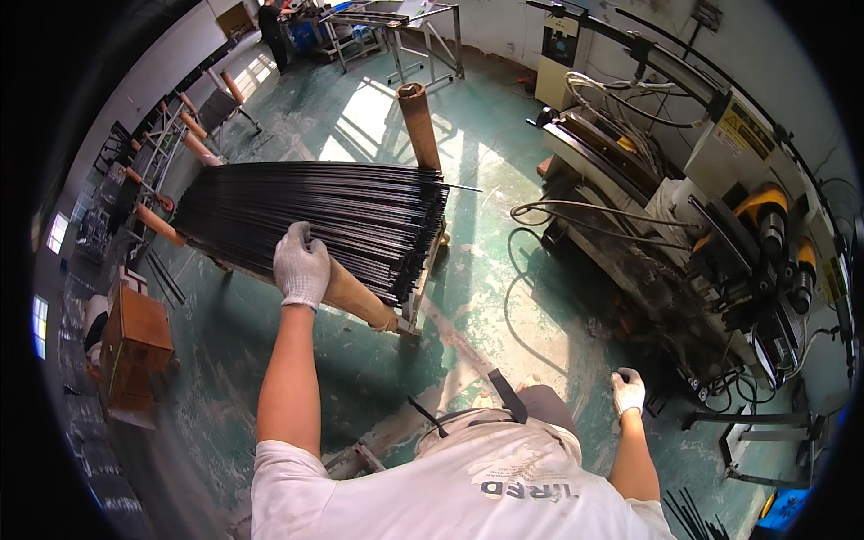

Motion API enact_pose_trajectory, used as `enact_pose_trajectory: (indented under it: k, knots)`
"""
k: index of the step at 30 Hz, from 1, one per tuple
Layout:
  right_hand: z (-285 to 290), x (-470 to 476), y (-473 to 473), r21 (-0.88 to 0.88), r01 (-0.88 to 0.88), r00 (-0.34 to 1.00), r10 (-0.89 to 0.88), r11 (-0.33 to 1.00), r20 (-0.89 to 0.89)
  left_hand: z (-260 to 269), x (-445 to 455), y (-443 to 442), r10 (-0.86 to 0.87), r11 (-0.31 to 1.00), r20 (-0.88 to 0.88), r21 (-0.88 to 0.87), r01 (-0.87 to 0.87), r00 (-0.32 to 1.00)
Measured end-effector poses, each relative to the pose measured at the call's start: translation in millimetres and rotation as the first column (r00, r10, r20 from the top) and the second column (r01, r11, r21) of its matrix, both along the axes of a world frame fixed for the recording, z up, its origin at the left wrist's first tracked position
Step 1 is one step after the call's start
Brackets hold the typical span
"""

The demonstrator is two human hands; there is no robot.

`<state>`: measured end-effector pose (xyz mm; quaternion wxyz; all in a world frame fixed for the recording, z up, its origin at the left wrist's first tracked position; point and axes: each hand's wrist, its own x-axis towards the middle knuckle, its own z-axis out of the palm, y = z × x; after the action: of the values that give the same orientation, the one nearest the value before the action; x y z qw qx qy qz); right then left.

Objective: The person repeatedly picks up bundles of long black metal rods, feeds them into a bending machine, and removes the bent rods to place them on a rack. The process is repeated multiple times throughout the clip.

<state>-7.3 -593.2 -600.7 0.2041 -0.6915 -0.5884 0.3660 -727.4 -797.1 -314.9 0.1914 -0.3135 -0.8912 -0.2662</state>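
My left hand (pixel 302 264), in a white knitted glove, reaches over the near side of a rack. Its fingers are at the edge of a thick layer of long, thin black rods (pixel 324 216); whether they grip one does not show. Beside that hand, a brown tube-covered post (pixel 361 297) slants along the rack's near side. Another such post (pixel 418 128) rises at the far side, where one rod sticks out past the others. My right hand (pixel 628 391), gloved too, hangs low at my right side over the green floor, its fingers curled; its palm side is hidden.
A large machine (pixel 648 270) with cables and hoses stands at the right. A wooden cabinet (pixel 138 331) is at the left. Metal frame tables (pixel 398 23) and a person (pixel 271 34) in dark clothes are at the back. More black rods (pixel 692 516) lie at the lower right.
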Motion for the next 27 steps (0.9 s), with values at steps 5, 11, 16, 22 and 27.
enact_pose_trajectory:
  k: [5,11,16,22,27]
  knots:
    - [41.2,-194.6,45.2,-0.045,-0.400,0.911,0.403,0.915,0.092,-38.9,-31.0,-6.3,-0.028,0.982,0.285,0.187,-0.027,0.958]
    - [25.8,-405.5,168.6,0.040,-0.542,0.840,0.542,0.839,0.004,-37.1,-55.1,8.2,-0.068,0.942,0.419,0.325,-0.079,0.905]
    - [0.1,-580.8,297.8,-0.057,-0.438,0.893,0.441,0.897,0.088,-41.3,-50.5,12.7,0.033,0.917,0.437,0.344,-0.201,0.899]
    - [-46.6,-714.5,344.1,-0.079,-0.598,0.792,0.603,0.798,0.098,-39.4,-54.8,12.1,0.075,0.925,0.522,0.281,-0.255,0.850]
    - [-3.9,-779.9,305.2,0.234,-0.858,0.512,0.783,0.456,0.352,-41.7,-47.0,28.1,0.211,0.874,0.517,0.280,-0.396,0.830]
